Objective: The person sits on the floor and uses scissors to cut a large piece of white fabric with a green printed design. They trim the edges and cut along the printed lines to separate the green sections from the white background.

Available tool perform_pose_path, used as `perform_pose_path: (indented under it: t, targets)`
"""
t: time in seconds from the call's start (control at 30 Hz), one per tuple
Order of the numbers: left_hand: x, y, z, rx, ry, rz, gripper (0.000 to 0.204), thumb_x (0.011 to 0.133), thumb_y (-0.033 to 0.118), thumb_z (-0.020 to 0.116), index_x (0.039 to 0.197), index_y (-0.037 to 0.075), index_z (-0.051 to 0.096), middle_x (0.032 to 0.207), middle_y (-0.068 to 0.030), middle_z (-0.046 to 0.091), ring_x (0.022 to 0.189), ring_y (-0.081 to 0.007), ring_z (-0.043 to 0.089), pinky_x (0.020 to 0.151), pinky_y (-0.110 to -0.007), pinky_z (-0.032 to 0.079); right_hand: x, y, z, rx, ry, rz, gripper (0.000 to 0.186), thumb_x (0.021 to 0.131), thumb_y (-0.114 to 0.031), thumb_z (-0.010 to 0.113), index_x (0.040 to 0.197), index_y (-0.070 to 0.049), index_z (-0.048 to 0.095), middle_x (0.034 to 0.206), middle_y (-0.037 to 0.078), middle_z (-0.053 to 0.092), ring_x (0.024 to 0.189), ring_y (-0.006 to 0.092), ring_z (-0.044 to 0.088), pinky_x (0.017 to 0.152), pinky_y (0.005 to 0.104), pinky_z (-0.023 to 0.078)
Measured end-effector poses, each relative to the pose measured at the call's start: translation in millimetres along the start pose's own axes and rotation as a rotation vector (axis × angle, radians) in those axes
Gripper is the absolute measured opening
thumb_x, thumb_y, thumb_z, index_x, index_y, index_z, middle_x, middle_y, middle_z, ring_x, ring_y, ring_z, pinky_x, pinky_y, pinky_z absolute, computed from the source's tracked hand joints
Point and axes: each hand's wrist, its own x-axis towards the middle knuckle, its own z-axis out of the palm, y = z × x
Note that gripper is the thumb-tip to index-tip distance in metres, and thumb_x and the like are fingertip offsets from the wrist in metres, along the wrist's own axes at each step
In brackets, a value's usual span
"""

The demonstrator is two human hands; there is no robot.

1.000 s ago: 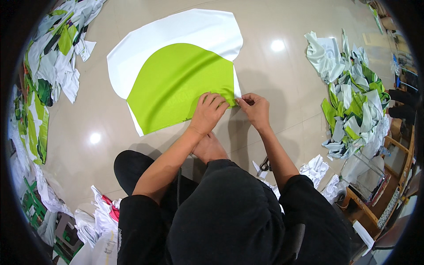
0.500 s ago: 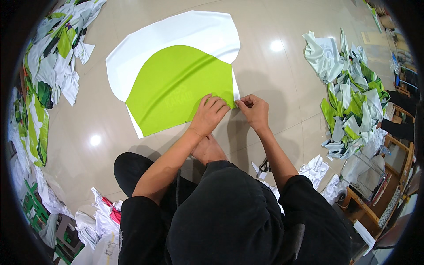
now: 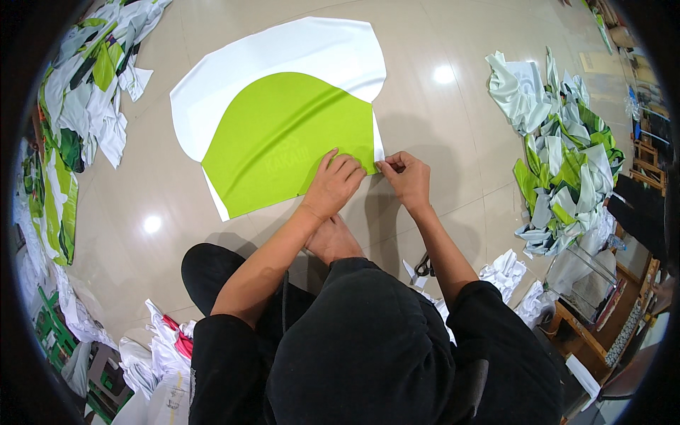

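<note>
A lime-green cut fabric piece [image 3: 283, 127] with a curved top lies flat on the tiled floor. It rests over a larger white fabric piece [image 3: 304, 46], which shows past its far edge and as narrow strips at both sides. My left hand [image 3: 331, 185] lies on the green piece near its near right corner, fingers stretched out and pressing it down. Just right of it, my right hand [image 3: 409, 178] pinches the near right corner of the white piece between thumb and fingertips. How many layers sit in that pinch is hidden.
Scissors [image 3: 423, 266] lie beside my right forearm. Heaps of green and white fabric scraps [image 3: 567, 163] stand at the right, with another scrap heap [image 3: 92, 78] at the far left. White cloth [image 3: 159, 354] is bunched at the near left. A wooden frame [image 3: 584, 333] stands at the right rim.
Both hands stay almost still on the fabric, with only a tiny shift of the right one. At the right rim, dark clothing of another person has moved.
</note>
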Motion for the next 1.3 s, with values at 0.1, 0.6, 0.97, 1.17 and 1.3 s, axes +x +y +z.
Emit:
perform_pose_path:
  t: [0.1, 0.6, 0.97, 1.17, 1.3]
  targets:
    - [-0.8, 0.4, -0.9, 0.008, -0.009, -0.007, 0.022, 0.093, 0.014, 0.079, 0.114, 0.012, 0.073, 0.118, -0.0055, 0.066, 0.123, -0.0269, 0.064, 0.122, -0.054, 0.044, -0.8, -4.7, -0.6, -0.011, -0.012, 0.014, 0.023, 0.094, -0.020, 0.091, 0.099, 0.001, 0.082, 0.085, 0.011, 0.083, 0.075, 0.0139, 0.077, 0.074, 0.0300, 0.062]
    - [4.2, 11.1, -7.1, -0.042, -0.029, -0.070, 0.025, 0.093, 0.020, 0.079, 0.116, 0.011, 0.073, 0.123, -0.0090, 0.064, 0.128, -0.0300, 0.062, 0.123, -0.059, 0.042, -0.8, -6.5, -2.7, -0.039, -0.008, -0.010, 0.024, 0.092, -0.020, 0.092, 0.096, 0.001, 0.081, 0.084, 0.011, 0.083, 0.074, 0.0139, 0.076, 0.074, 0.0304, 0.062]
    - [-3.2, 4.4, 4.6, 0.044, -0.026, -0.018, 0.027, 0.095, 0.017, 0.078, 0.121, 0.021, 0.079, 0.127, -0.0056, 0.068, 0.129, -0.0281, 0.062, 0.122, -0.055, 0.045, -0.8, -3.1, -6.0, 0.006, -0.021, -0.009, 0.025, 0.092, -0.020, 0.090, 0.097, 0.002, 0.082, 0.085, 0.018, 0.082, 0.076, 0.0243, 0.080, 0.076, 0.0357, 0.062]
    - [-2.3, 4.7, 0.9, -0.013, -0.019, -0.037, 0.026, 0.096, 0.020, 0.079, 0.122, 0.019, 0.079, 0.127, -0.0066, 0.068, 0.129, -0.0290, 0.063, 0.123, -0.055, 0.044, -5.6, -13.3, 1.5, -0.115, 0.022, -0.003, 0.023, 0.090, -0.021, 0.088, 0.096, 0.000, 0.080, 0.095, 0.017, 0.080, 0.088, 0.0323, 0.078, 0.081, 0.0432, 0.061]
    - [-6.8, 7.5, -1.6, -0.074, -0.042, -0.143, 0.043, 0.098, 0.024, 0.078, 0.141, 0.015, 0.071, 0.145, -0.0123, 0.062, 0.144, -0.0349, 0.054, 0.128, -0.060, 0.038, -5.3, -20.9, 6.2, -0.228, 0.013, 0.036, 0.024, 0.089, -0.026, 0.085, 0.095, -0.003, 0.079, 0.101, 0.016, 0.077, 0.097, 0.0376, 0.075, 0.085, 0.0484, 0.059]
